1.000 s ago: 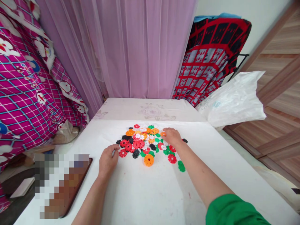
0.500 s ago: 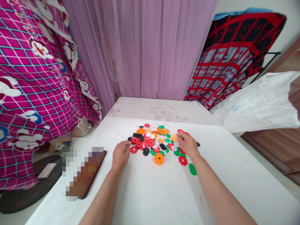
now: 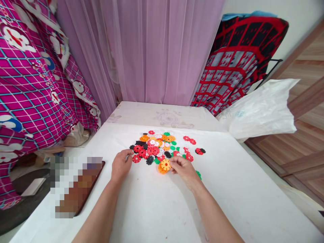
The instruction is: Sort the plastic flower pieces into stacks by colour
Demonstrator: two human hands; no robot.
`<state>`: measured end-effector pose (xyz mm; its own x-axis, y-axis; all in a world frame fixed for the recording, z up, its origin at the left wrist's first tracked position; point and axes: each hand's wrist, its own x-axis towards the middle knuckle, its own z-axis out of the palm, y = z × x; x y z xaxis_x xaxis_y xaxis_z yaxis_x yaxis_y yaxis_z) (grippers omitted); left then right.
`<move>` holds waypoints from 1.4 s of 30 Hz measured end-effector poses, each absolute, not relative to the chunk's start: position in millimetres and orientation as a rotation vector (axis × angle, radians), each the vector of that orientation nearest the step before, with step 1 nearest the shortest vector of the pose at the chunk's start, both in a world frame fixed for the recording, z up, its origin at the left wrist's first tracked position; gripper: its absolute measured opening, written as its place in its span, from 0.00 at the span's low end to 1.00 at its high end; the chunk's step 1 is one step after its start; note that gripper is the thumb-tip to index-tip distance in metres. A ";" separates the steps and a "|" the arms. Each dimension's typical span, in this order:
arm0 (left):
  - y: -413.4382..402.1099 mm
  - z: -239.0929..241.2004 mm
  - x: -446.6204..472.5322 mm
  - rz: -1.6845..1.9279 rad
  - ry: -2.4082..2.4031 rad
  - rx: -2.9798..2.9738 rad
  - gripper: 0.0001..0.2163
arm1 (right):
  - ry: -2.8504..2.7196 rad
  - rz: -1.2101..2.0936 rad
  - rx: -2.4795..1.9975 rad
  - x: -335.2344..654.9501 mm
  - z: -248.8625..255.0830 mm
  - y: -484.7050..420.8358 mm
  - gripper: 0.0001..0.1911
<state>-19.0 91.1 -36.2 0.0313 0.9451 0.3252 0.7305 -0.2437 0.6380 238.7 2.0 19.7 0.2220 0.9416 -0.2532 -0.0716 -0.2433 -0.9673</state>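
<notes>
Between the thumb and fingers of my right hand [image 3: 184, 168] is a light orange notched plastic disc [image 3: 166, 164]. It is held in front of a darker orange stack of discs [image 3: 161, 170], which it partly hides; whether they touch I cannot tell. My left hand [image 3: 122, 164] rests at the left edge of the pile, loosely curled, thumb and forefinger apart, with nothing seen in it. Nearest to it is a red disc [image 3: 136, 158]. The heap of notched discs [image 3: 153, 150] mixes red, black, white, green and orange pieces. A green disc [image 3: 198, 174] is partly covered by my right wrist.
A white cloth covers the table [image 3: 152, 209]. On the left lies a dark-edged flat object [image 3: 88, 189], mostly blurred out. A white plastic bag [image 3: 263, 111] stands at the right edge. Red and black discs [image 3: 199, 151] lie apart at the pile's right. Purple curtains [image 3: 157, 50] hang behind.
My right hand has brought the light orange disc from the pile's right side toward me and left, over the orange stack. My left hand stays beside the pile. The view has shifted slightly.
</notes>
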 end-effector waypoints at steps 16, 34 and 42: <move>91.6 -33.5 -17.9 1.007 1.732 1.991 0.12 | -1.532 0.677 -1.589 244.4 1.7 -8.7 0.19; 90.8 -33.1 -17.3 0.990 1.745 1.974 0.11 | -1.736 0.086 -1.831 214.0 -27.2 -12.7 0.38; 91.0 -32.8 -17.4 0.988 1.735 1.978 0.11 | -1.770 0.080 -1.863 212.9 -23.7 -10.1 0.34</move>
